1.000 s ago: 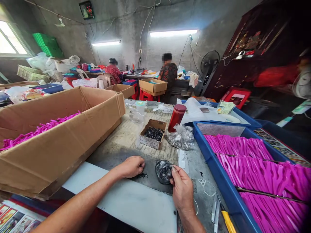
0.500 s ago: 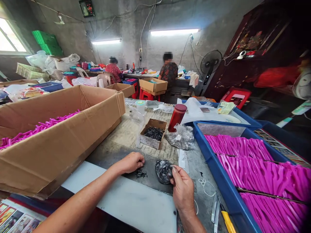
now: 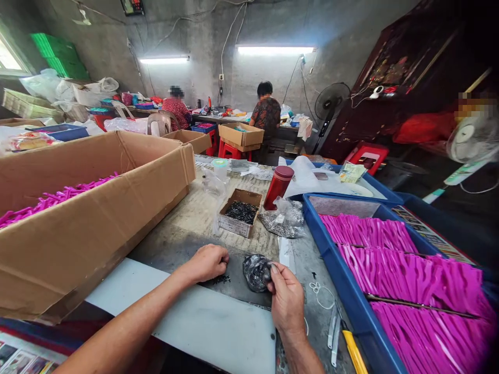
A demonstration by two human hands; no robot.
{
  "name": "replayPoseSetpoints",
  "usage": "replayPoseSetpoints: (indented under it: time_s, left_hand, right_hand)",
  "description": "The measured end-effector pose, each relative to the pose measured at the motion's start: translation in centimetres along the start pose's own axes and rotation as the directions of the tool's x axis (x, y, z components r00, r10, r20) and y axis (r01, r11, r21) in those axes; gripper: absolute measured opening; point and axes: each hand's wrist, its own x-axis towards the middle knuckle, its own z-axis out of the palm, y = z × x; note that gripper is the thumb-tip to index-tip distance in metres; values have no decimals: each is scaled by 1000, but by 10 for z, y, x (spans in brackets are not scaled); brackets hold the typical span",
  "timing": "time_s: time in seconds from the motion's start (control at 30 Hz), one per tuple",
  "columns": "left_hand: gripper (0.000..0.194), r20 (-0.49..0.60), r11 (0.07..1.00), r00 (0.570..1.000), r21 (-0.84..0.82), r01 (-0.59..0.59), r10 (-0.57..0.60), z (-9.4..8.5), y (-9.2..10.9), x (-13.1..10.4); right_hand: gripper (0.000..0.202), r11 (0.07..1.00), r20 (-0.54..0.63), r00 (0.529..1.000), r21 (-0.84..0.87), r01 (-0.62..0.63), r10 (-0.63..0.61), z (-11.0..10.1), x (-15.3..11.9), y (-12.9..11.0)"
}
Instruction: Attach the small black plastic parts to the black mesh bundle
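My left hand (image 3: 209, 263) is closed, its fingers curled down over the dark work mat beside a small pile of black pieces (image 3: 222, 280). Whatever may be between those fingertips is hidden. With thumb and fingers, my right hand (image 3: 287, 296) pinches the gathered edge of a shiny black plastic bag (image 3: 255, 273), which rests on the mat. Beyond both hands stands a small cardboard box (image 3: 235, 226) filled with tiny black pieces. A clear bag of small dark parts (image 3: 286, 224) lies to its right, next to a red flask (image 3: 277, 188).
On the left is a large carton (image 3: 97, 228) with magenta plastic pieces. A blue crate (image 3: 331, 270) of magenta pieces borders the right side. White loops (image 3: 322, 294) and a yellow-handled tool (image 3: 354, 351) lie near my right wrist. Two people sit at a far bench.
The view has shifted slightly, so everything sits a little further left. My left hand now covers more of the black pile. My right hand keeps its pinch on the bag.
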Motion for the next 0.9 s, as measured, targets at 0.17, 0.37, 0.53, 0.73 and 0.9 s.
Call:
replayPoseSetpoints:
  time_s: [0.17, 0.37, 0.53, 0.73, 0.9]
  left_hand:
    - [16, -147, 945, 987, -326, 9, -60, 1, 8, 3]
    - [7, -233, 724, 969, -683, -101, -85, 11, 22, 17]
    - [11, -241, 622, 967, -770, -142, -78, 23, 20, 20]
    - [19, -297, 716, 955, -670, -194, -19, 27, 14, 15]
    - [22, -296, 755, 955, -620, -214, 28, 25, 18, 13]
  right_hand:
    - [24, 999, 25, 999, -44, 22, -21, 1, 1, -3]
    - [21, 954, 51, 993, -273, 121, -111, -6, 4, -4]
    - [18, 713, 225, 960, -646, 273, -164, -10, 6, -6]
    - [20, 215, 415, 903, -877, 430, -110, 0, 6, -9]
    - [16, -42, 377, 926, -925, 377, 9, 9, 6, -6]
